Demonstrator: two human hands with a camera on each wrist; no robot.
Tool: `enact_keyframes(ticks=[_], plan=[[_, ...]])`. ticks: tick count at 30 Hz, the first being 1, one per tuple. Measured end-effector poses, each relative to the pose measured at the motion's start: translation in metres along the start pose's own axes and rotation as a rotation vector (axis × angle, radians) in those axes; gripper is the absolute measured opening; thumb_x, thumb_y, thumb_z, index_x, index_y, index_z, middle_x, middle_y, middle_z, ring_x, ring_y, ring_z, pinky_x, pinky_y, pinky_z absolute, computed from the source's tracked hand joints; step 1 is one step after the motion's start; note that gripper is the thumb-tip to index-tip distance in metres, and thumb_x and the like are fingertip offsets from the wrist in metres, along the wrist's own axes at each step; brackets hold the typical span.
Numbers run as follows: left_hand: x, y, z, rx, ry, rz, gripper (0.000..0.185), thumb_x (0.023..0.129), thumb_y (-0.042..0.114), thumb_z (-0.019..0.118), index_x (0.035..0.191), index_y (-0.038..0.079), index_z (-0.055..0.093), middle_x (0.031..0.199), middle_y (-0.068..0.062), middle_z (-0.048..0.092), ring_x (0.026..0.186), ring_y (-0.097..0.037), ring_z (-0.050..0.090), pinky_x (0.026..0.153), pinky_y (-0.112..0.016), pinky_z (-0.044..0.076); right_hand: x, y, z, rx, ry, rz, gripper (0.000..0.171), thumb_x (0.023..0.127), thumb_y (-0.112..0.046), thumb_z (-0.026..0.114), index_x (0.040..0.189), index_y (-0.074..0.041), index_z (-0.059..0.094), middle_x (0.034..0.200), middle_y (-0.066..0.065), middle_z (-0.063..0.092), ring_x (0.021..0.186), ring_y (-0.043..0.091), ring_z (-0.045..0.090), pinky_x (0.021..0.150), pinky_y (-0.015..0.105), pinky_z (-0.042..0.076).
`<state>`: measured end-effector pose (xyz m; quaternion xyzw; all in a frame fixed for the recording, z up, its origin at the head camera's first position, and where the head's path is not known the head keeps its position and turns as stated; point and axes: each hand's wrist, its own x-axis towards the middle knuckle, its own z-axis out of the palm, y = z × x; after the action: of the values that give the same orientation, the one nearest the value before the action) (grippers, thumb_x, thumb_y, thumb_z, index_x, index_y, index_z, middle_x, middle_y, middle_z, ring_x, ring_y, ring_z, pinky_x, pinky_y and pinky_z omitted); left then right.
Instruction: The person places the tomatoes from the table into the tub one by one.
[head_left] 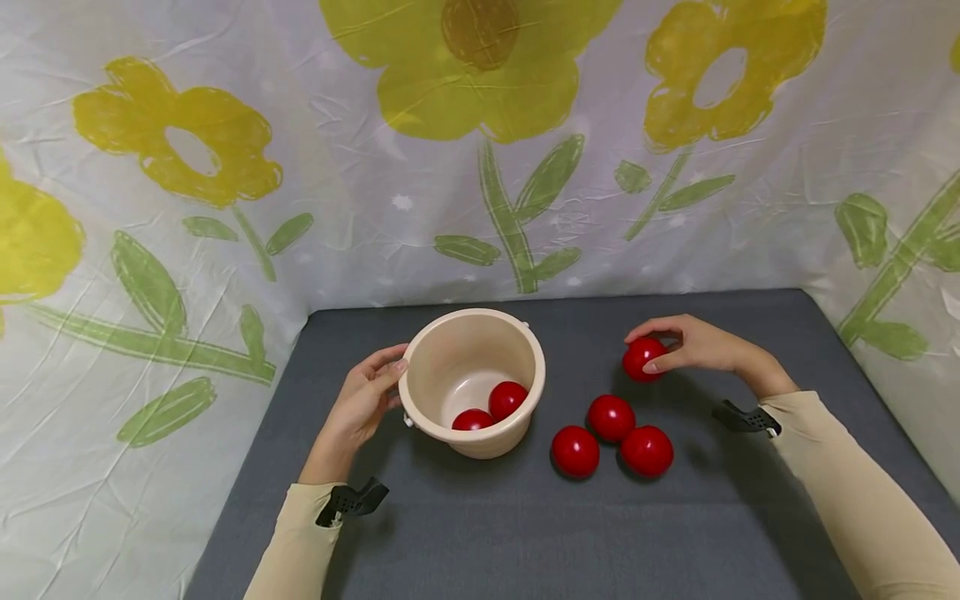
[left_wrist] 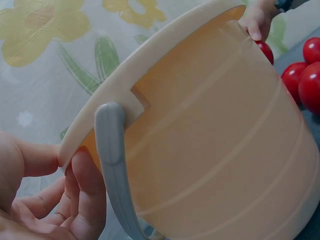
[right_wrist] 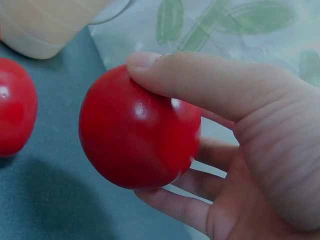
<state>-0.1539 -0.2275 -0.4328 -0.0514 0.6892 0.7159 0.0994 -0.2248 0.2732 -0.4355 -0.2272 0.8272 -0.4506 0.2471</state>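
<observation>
Right hand (head_left: 701, 346) pinching a glossy red plastic ball (head_left: 642, 358) at far right. Left hand (head_left: 360, 404) curled round the round cream plastic bucket (head_left: 429, 400), grip on its left rim.

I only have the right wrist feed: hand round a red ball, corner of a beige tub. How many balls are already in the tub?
Observer: Two red balls lie inside the bucket, seen from the head view.
Operator: And still out on the mat?
Observer: Three loose balls sit in a cluster on the grey mat, to the right of the bucket, plus the held ball in the right hand.
Operator: Is anything steadying the tub?
Observer: Yes, the left hand holds the bucket's rim on its left side; the left wrist view shows the fingers beside a grey handle.
</observation>
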Motion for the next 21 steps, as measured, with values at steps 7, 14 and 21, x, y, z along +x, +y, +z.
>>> enact_keyframes(ticks=[7, 14, 21], plan=[[0.0, -0.001, -0.001, 0.002, -0.003, 0.005, 0.049, 0.1, 0.019, 0.059, 0.143, 0.002, 0.044, 0.103, 0.007, 0.067, 0.083, -0.005, 0.065, 0.064, -0.021, 0.057, 0.004, -0.009, 0.001, -0.015, -0.005, -0.023, 0.048, 0.087, -0.019, 0.076, 0.131, -0.009, 0.059, 0.134, 0.018, 0.057, 0.098, 0.014, 0.067, 0.081, 0.03, 0.059], [0.001, -0.001, -0.001, 0.008, -0.001, 0.005, 0.049, 0.1, 0.02, 0.059, 0.143, 0.003, 0.045, 0.104, 0.007, 0.067, 0.084, -0.006, 0.065, 0.064, -0.021, 0.056, 0.012, -0.023, -0.002, -0.014, -0.015, -0.031, 0.048, 0.087, -0.018, 0.076, 0.131, -0.011, 0.059, 0.135, 0.018, 0.056, 0.096, 0.018, 0.069, 0.08, 0.031, 0.059], [0.001, -0.002, 0.0, 0.007, 0.003, 0.007, 0.047, 0.1, 0.019, 0.059, 0.142, 0.002, 0.045, 0.104, 0.007, 0.068, 0.084, -0.006, 0.065, 0.063, -0.021, 0.056, 0.027, -0.048, -0.004, 0.009, -0.056, -0.036, 0.05, 0.088, -0.015, 0.075, 0.133, -0.007, 0.057, 0.138, 0.022, 0.052, 0.098, 0.024, 0.068, 0.081, 0.032, 0.059]])
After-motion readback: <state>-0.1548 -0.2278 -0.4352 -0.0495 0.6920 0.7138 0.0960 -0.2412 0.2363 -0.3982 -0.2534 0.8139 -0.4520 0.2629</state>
